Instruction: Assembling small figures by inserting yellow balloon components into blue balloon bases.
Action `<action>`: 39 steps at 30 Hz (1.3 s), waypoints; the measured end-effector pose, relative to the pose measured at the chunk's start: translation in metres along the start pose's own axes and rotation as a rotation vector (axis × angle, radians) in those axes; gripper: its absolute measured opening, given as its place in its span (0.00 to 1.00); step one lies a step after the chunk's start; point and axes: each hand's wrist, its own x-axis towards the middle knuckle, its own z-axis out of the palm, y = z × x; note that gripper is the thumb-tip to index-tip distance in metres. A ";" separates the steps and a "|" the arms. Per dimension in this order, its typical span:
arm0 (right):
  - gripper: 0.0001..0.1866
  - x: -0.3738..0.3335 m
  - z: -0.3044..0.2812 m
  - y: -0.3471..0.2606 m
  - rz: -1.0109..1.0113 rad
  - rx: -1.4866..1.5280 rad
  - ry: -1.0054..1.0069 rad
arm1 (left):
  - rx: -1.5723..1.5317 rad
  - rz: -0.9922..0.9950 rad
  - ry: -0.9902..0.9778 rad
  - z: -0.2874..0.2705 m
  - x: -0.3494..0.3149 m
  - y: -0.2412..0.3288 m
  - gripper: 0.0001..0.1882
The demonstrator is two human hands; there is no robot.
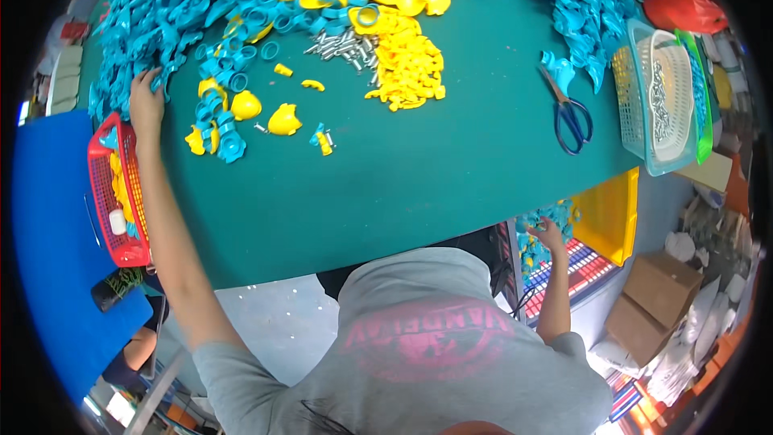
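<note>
I see heaped teal plastic parts (165, 20) just beyond my left hand's (146, 103) curled fingers; small teal pieces (533, 253) lie beside my right hand's (551, 236). Whether either grasps anything, I cannot tell.

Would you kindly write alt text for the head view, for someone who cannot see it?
A person's left hand is at a heap of blue parts on a green table; the right hand is at mostly blue pieces near a yellow crate, past the table's edge. Scissors and yellow parts lie on the table.
</note>
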 end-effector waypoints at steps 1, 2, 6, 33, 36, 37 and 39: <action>0.26 -0.022 -0.034 -0.041 0.049 0.094 -0.214 | -0.007 0.020 -0.002 -0.003 0.001 0.009 0.18; 0.21 -0.045 -0.073 -0.079 0.091 0.186 -0.427 | 0.007 0.011 -0.041 -0.007 0.000 0.017 0.18; 0.10 -0.096 -0.174 -0.201 -0.205 0.450 -0.774 | 0.141 0.027 -0.112 -0.020 0.009 0.028 0.19; 0.15 -0.035 -0.053 -0.535 -1.463 -0.095 0.410 | -0.870 -0.405 0.161 -0.104 -0.113 0.141 0.05; 0.17 -0.031 -0.047 -0.540 -1.412 -0.232 0.518 | -1.250 -0.560 0.045 -0.104 -0.144 0.167 0.07; 0.17 -0.031 -0.044 -0.539 -1.415 -0.237 0.519 | -1.314 -0.563 -0.022 -0.105 -0.151 0.176 0.07; 0.16 -0.035 -0.040 -0.534 -1.502 -0.271 0.464 | -1.398 -0.650 -0.119 -0.097 -0.165 0.195 0.07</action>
